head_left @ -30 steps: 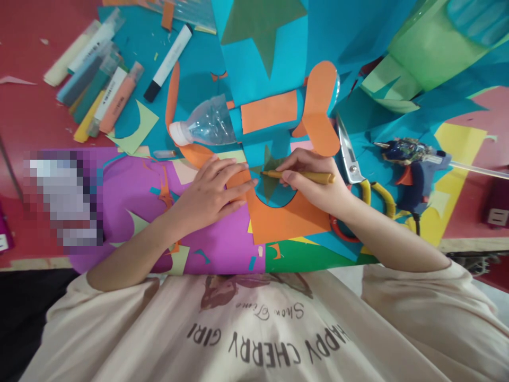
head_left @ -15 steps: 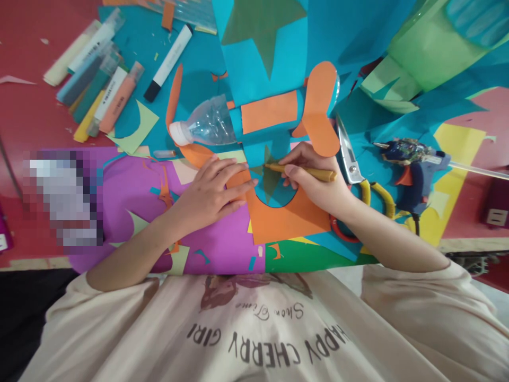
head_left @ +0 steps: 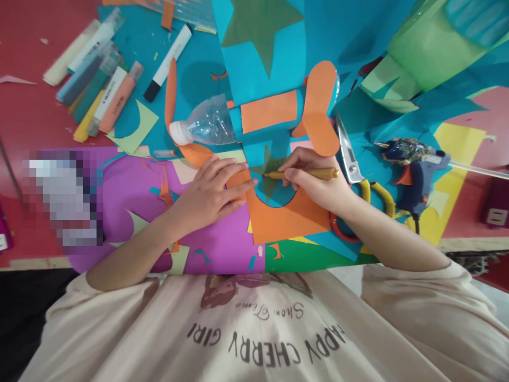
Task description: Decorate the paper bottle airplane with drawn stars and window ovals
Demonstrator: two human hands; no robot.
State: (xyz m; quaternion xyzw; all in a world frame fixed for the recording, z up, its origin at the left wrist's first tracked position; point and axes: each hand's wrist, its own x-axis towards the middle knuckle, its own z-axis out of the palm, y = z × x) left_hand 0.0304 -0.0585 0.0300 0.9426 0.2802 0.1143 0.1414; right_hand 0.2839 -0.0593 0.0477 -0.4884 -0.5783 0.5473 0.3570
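My right hand (head_left: 308,175) grips a gold marker pen (head_left: 318,173). Its tip rests at the left part of a dark green star (head_left: 269,185) on a strip of blue paper (head_left: 284,198). Flat and with fingers apart, my left hand (head_left: 218,185) lies on the purple sheet and the edge of an orange sheet (head_left: 290,223). Beyond my hands is a cut clear plastic bottle (head_left: 212,122) with a white cap and orange paper pieces about it. An orange rectangle (head_left: 269,111) sits on the blue strip, and a larger green star (head_left: 264,29) shows farther up.
Scissors (head_left: 350,154) with yellow and red handles lie beside my right forearm. A blue glue gun (head_left: 415,175) is farther right. Several markers (head_left: 99,79) cluster at the upper left. Paper scraps are scattered over the purple sheet (head_left: 222,249). A green paper form (head_left: 433,53) stands at upper right.
The marker's tip has shifted slightly left and down across the small star, and the pen lies more level. The upper orange piece by the bottle cap has swung a little left. My left hand has stayed put.
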